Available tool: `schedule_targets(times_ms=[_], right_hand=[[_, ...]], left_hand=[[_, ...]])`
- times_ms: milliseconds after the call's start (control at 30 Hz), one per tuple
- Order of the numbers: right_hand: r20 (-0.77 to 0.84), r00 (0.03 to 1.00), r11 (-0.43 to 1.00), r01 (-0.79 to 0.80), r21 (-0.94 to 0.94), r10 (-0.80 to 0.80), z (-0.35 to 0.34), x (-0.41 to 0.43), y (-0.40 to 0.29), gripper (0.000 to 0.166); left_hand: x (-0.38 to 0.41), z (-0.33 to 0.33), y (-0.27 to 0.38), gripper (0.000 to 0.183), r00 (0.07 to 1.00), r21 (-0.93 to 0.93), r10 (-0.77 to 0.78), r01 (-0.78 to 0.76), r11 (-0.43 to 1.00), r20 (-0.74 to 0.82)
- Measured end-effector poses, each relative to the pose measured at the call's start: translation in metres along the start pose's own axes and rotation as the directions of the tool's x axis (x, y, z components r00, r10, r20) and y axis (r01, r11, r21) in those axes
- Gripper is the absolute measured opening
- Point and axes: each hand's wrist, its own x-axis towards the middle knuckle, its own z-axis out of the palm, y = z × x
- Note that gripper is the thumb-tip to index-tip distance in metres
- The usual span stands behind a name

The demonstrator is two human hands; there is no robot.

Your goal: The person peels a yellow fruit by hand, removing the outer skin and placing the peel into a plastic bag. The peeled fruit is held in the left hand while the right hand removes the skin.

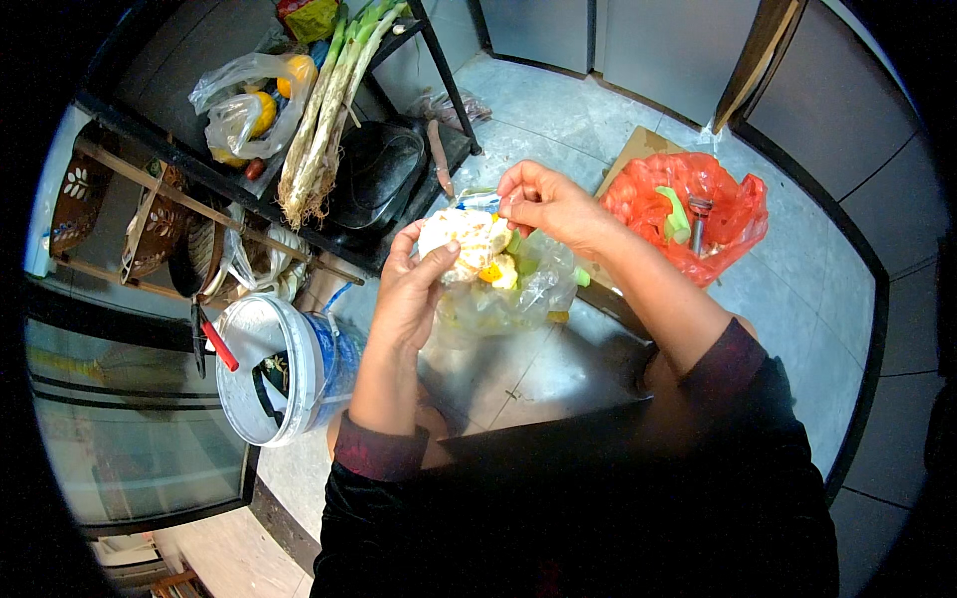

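Note:
My left hand (pixel 415 280) holds a peeled citrus fruit (pixel 462 241), its surface covered with white pith, the thumb across the front. Just to its right is my right hand (pixel 549 205), thumb and index finger brought together near the fruit's edge; whether a bit of pith is pinched between them is too small to tell. Pieces of yellow peel (pixel 502 273) show below the fruit. Beneath both hands lies a clear plastic bag (pixel 516 299) with greenish and yellow scraps.
A red plastic bag (pixel 635 179) holding a metal-headed tool sits on cardboard at right. A white bucket (pixel 299 374) stands at left. On the black shelf are leeks (pixel 321 134), a bag of oranges (pixel 258 134) and a black basin (pixel 381 176). Baskets hang at far left.

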Motion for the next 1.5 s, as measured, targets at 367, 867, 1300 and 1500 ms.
schedule_targets(times_ms=[367,867,1300,1500], right_hand=[[0.121,0.991,0.985,-0.03,-0.171,0.052,0.007,-0.001,0.002,0.011],[-0.019,1.0,0.984,0.009,-0.179,-0.013,-0.005,0.003,0.005,0.013],[-0.028,0.985,0.907,0.143,-0.396,-0.167,0.005,0.003,0.014,0.01],[-0.054,0.989,0.889,0.097,-0.448,-0.135,0.012,-0.002,0.005,0.012]], left_hand=[[-0.003,0.004,0.003,0.046,0.998,0.027,-0.058,0.057,0.998,0.012],[0.011,-0.016,-0.004,0.041,0.943,-0.466,-0.267,0.329,0.821,0.197],[0.007,-0.015,-0.005,0.046,0.909,-0.645,-0.334,0.414,0.642,0.252],[0.009,-0.018,-0.011,0.047,0.904,-0.656,-0.329,0.425,0.624,0.273]])
